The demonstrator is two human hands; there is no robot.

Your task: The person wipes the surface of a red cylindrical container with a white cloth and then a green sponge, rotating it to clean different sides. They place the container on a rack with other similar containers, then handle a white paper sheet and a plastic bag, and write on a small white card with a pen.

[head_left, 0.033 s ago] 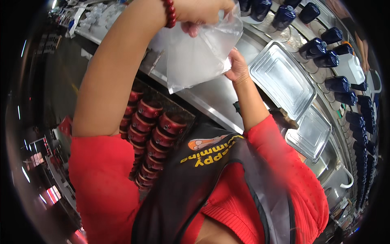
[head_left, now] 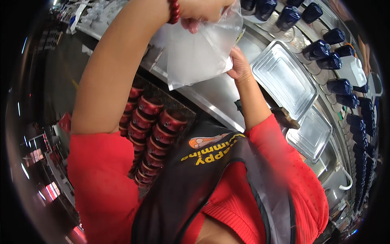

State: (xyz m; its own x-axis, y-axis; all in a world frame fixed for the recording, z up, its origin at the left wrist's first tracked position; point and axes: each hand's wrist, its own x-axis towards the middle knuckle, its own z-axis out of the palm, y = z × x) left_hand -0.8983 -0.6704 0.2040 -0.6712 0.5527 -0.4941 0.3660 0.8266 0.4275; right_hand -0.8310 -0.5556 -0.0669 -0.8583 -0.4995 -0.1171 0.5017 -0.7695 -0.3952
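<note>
A clear, frosted-looking plastic bag [head_left: 195, 57] hangs in front of me over a steel worktop [head_left: 215, 91]. My left hand [head_left: 203, 12], with a red bead bracelet at its wrist, has its fingers closed on the bag's upper part. Lower down, my right hand [head_left: 239, 65] grips the bag's right edge, where a small white patch shows by the fingers. Its fingertips are partly hidden behind the plastic. Whether anything lies inside the bag, I cannot tell.
Stacked red ring-shaped parts [head_left: 152, 128] stand below the worktop. To the right are a large metal tray [head_left: 284, 79] and a smaller one [head_left: 312, 134]. Beyond them, rows of dark blue glossy pieces [head_left: 317, 49] curve past a white plastic jug [head_left: 352, 70].
Very little differs. The bag's lower corner sits slightly higher, and a thin yellowish strip now shows beside its right edge. Both hands keep their hold.
</note>
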